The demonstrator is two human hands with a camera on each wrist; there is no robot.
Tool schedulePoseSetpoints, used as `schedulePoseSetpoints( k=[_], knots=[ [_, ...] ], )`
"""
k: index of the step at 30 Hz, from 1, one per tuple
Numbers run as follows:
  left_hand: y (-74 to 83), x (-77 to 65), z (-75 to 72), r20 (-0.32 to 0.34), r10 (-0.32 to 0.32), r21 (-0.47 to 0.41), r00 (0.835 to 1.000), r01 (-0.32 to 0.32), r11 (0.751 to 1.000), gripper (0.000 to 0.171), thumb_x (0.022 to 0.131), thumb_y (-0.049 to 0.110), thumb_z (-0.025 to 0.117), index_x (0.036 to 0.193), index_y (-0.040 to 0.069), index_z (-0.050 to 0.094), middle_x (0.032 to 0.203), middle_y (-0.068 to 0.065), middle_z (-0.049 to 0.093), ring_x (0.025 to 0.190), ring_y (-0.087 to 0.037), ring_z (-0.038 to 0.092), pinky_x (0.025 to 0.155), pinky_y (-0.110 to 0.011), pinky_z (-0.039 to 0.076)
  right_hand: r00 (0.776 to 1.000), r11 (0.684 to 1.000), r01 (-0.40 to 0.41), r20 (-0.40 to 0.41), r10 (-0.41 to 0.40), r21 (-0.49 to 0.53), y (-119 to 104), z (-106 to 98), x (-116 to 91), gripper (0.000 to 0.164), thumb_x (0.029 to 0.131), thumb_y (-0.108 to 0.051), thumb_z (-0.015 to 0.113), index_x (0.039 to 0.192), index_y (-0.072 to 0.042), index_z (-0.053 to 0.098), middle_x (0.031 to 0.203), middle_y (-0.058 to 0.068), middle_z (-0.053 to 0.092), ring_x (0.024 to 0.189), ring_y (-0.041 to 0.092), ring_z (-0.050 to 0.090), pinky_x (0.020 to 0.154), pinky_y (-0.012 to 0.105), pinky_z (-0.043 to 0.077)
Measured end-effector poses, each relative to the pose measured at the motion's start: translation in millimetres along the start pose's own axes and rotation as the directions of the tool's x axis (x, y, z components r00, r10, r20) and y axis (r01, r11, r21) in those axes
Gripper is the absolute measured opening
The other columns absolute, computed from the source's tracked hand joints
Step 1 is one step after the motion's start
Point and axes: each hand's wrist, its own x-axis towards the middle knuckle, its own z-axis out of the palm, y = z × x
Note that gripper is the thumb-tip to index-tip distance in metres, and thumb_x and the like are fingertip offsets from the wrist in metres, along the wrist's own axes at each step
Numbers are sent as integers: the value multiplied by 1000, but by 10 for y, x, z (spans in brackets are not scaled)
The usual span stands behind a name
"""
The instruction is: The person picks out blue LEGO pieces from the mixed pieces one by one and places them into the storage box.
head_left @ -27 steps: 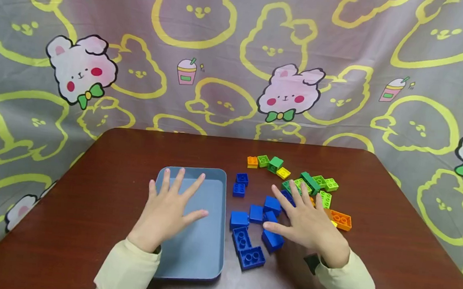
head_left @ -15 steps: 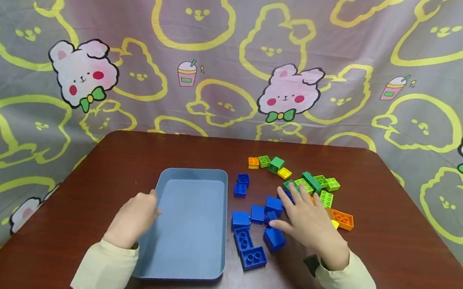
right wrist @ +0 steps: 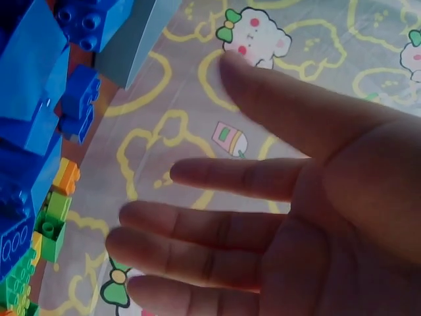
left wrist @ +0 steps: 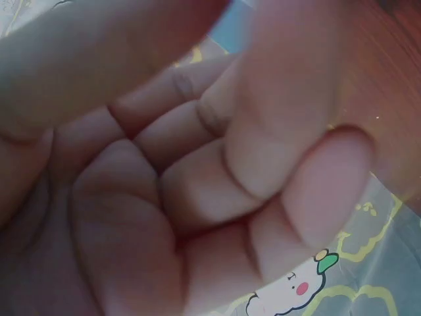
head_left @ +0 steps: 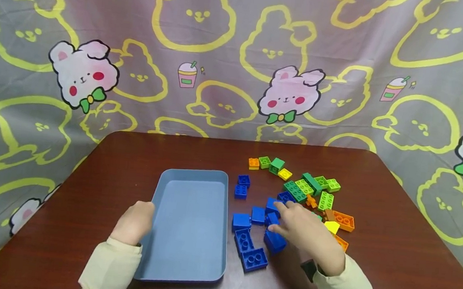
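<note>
The dark red-brown wooden surface (head_left: 396, 250) carries a blue-grey rectangular plastic tray (head_left: 186, 232), lying flat, its long axis running away from me. By its left edge, my left grip (head_left: 134, 221) is curled in with nothing visible inside; I cannot tell whether it touches the rim. My right grip (head_left: 308, 234) is wide, fingers extended, above the blue plastic bricks (head_left: 241, 222) right of the tray. The nearest hollow-side-up blue brick (head_left: 253, 260) lies roughly crosswise; its hollow-side-up neighbour (head_left: 244, 240) points away, far end leaning left.
</note>
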Motion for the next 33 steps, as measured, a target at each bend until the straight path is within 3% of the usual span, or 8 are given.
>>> schedulePoseSetpoints(
  k=[5, 14, 23, 33],
  knots=[
    [-25, 13, 2, 5, 3, -4, 1000, -3, 1000, 23, 75, -16, 42, 59, -1, 50, 53, -10, 43, 50, -19, 42, 47, -34, 38, 995, 996, 85, 46, -87, 28, -83, -11, -26, 40, 73, -16, 73, 104, 5, 58, 83, 11, 58, 71, 19, 56, 62, 29, 49],
    [-41, 27, -3, 43, 0, -4, 999, 1, 1000, 24, 74, -17, 43, 58, 0, 49, 53, -9, 43, 49, -18, 40, 46, -32, 37, 961, 970, 234, 137, -241, 68, -237, 70, -56, 40, 66, -21, 78, 98, -5, 61, 81, 1, 53, 69, 10, 49, 58, 22, 45],
    [-66, 43, 13, 79, -14, -7, 997, 15, 1000, 23, 75, -17, 43, 60, -1, 51, 54, -9, 43, 50, -18, 40, 45, -32, 38, 936, 975, 208, 274, -222, 79, -366, 203, -23, 43, 64, -17, 79, 101, -7, 61, 92, 5, 55, 76, 12, 52, 62, 23, 48],
    [-95, 40, 20, 62, 27, -14, 998, -26, 1000, 25, 72, -19, 44, 57, 1, 48, 52, -8, 41, 49, -17, 39, 45, -31, 36, 926, 956, 293, 249, -284, 0, -378, 344, 15, 42, 61, -23, 81, 95, -7, 61, 80, 1, 48, 68, 9, 45, 57, 19, 44]
  ],
)
